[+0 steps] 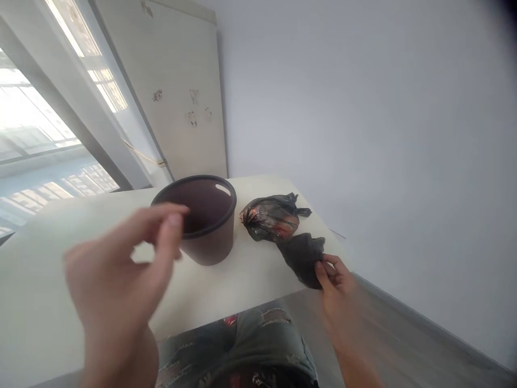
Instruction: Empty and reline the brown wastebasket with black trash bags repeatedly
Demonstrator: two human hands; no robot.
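Bin on surface, first bag just right of it, second bag before the first, seemingly touching it.

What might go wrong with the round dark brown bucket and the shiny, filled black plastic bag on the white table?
The filled black plastic bag has thin, see-through plastic, so it might tear. The dull black crumpled plastic, pinched by the right hand at the table's edge, might slip off. The blurry left hand looks close to the bucket and might bump it.
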